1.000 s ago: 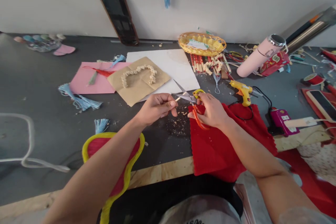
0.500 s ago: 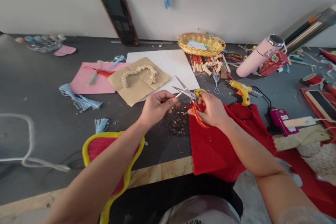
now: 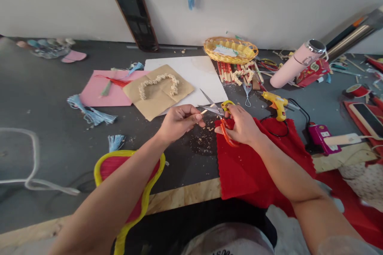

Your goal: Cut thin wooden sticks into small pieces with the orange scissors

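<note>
My left hand [image 3: 181, 122] pinches a thin pale wooden stick [image 3: 204, 112], whose tip points toward the scissors. In my right hand [image 3: 241, 126] are scissors [image 3: 223, 112] with one yellow and one orange-red handle, the fingers and thumb through the loops. The scissor blades are spread apart, and the stick's end lies at them. Small pale cut bits [image 3: 206, 137] are scattered on the dark table below the hands. Beyond my left hand, a curved string of pale pieces [image 3: 160, 81] rests on a brown paper square [image 3: 149, 105].
Red cloth [image 3: 239, 175] lies under my right forearm. A yellow glue gun [image 3: 278, 104], a purple adapter [image 3: 321, 135] and a pink flask [image 3: 295, 67] stand to the right. A wicker basket [image 3: 230, 57] is at the back. A yellow-edged pink piece [image 3: 100, 167] lies under my left forearm.
The stick shows a shorter length beyond my left fingers, at the blades. My hands have barely moved, and the scissors stay spread.
</note>
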`<state>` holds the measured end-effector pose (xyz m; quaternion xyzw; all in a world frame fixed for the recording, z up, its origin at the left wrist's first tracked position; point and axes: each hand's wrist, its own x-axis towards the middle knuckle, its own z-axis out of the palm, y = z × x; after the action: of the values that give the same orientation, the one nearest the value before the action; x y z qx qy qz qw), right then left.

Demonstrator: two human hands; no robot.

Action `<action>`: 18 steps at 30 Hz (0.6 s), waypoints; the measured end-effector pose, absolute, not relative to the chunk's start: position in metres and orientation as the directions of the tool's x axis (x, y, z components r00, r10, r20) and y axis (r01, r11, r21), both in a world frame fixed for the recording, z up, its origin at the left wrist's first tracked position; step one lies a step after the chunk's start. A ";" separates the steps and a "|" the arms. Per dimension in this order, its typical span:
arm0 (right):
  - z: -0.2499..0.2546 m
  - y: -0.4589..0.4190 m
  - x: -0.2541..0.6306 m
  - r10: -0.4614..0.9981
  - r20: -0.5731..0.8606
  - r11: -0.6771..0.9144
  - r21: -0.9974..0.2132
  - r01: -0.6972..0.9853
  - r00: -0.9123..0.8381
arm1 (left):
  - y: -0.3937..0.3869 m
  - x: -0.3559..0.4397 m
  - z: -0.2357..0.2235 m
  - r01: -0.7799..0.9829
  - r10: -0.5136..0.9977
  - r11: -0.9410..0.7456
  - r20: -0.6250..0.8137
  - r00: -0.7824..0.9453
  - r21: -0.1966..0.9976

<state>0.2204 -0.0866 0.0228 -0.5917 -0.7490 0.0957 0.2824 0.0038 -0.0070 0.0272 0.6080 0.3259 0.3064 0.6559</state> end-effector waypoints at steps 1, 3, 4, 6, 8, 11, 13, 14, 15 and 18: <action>0.023 -0.087 0.220 0.941 0.309 0.280 -0.480 0.831 -0.138 | -0.007 0.004 0.027 -0.007 0.800 0.076 -0.056 0.597 0.997; 0.024 -0.087 0.219 0.943 0.309 0.270 -0.479 0.835 -0.128 | -0.007 0.004 0.027 -0.019 0.801 0.084 -0.056 0.596 0.996; 0.025 -0.088 0.219 0.944 0.307 0.264 -0.476 0.839 -0.123 | -0.008 0.004 0.027 -0.028 0.801 0.088 -0.054 0.596 0.996; 0.026 -0.089 0.218 0.947 0.300 0.253 -0.473 0.844 -0.115 | -0.009 0.004 0.027 -0.045 0.800 0.097 -0.050 0.598 0.994; 0.027 -0.090 0.218 0.949 0.296 0.246 -0.474 0.846 -0.110 | -0.009 0.004 0.027 -0.054 0.798 0.096 -0.045 0.601 0.994; 0.026 -0.089 0.220 0.947 0.297 0.252 -0.463 0.850 -0.119 | -0.009 0.004 0.027 -0.054 0.786 0.095 -0.041 0.617 0.994; 0.025 -0.089 0.221 0.945 0.296 0.267 -0.445 0.855 -0.141 | -0.008 0.003 0.026 -0.050 0.767 0.110 -0.053 0.640 0.993; 0.024 -0.088 0.222 0.943 0.295 0.275 -0.439 0.856 -0.152 | -0.007 0.003 0.026 -0.045 0.755 0.121 -0.062 0.653 0.992; 0.024 -0.088 0.222 0.942 0.296 0.283 -0.436 0.854 -0.161 | -0.007 0.002 0.025 -0.039 0.744 0.132 -0.073 0.664 0.990; 0.023 -0.087 0.222 0.937 0.298 0.305 -0.449 0.840 -0.181 | -0.006 0.002 0.026 -0.032 0.719 0.169 -0.100 0.687 0.985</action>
<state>0.2222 -0.0865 0.0229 -0.5823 -0.7630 0.0916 0.2652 0.0019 -0.0057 0.0256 0.5873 0.2924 0.2660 0.7062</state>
